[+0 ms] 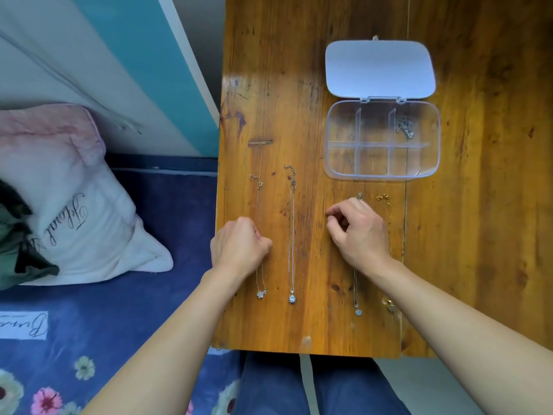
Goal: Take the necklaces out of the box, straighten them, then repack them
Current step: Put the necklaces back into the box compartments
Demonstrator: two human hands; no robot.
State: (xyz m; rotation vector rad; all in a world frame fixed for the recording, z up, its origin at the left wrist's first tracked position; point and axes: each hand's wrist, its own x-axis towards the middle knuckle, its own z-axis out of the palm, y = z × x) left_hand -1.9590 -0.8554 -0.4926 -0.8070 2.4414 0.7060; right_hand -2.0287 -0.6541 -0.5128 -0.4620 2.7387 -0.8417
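On the wooden table [478, 205], four necklaces are laid out straight, side by side. The leftmost necklace [259, 211] is touched by the curled left hand [239, 247]; a grip cannot be confirmed. The third necklace [356, 295] is covered by the loosely curled right hand [356, 232]. Beyond them, the clear box [383, 169] is seen open, with one chain [404, 127] inside.

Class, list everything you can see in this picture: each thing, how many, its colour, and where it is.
Table: one, orange-brown wood, right.
Box: one, clear, lid open, far end of the table.
Bundled chain: one, silver, box's far right compartment.
Necklaces: four laid lengthwise; rose-gold, silver, silver, gold.
Pillow: one, white and pink, left.
Bedding: blue, floral, lower left.
Left hand: on the rose-gold necklace.
Right hand: over the third necklace.
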